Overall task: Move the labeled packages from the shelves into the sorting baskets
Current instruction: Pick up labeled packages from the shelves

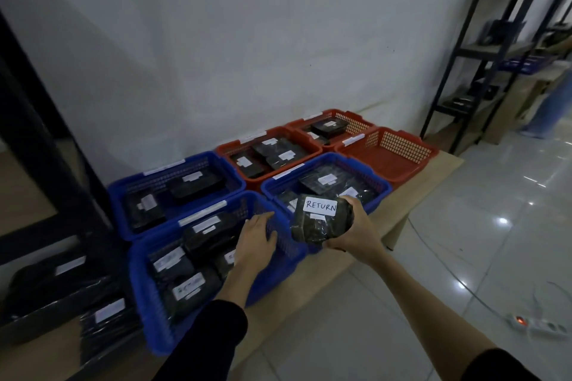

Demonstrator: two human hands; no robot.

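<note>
While the right hand [351, 230] grasps a dark plastic-wrapped package with a white paper label reading "RETURN" [322, 218], fingers curled around its right side and thumb beneath, the package hangs above the near rim of the blue perforated plastic basket on the right [379, 185], between that basket and the nearest one. The left hand [255, 241] lies released, its straight fingers resting on the right-hand rim of the near blue perforated plastic basket [148, 312], which holds several dark wrapped packages bearing white labels. A third blue basket at the back left [120, 195] contains two labelled dark packages. Behind these stand three red perforated plastic baskets: the middle red basket [226, 148] holds about three labelled packages, the far red basket [356, 120] holds at least one, and the right-hand red basket [411, 148] shows only its bare floor. All six baskets sit on a low pale wooden platform [399, 213] against a white wall [247, 40]. At lower left, more dark labelled packages [62, 281] rest on a dark shelf beside the baskets. A black metal shelving rack [492, 52] stands at the upper right, and a white power strip with a lit red switch [538, 323] lies on the glossy tiled floor [464, 226].
</note>
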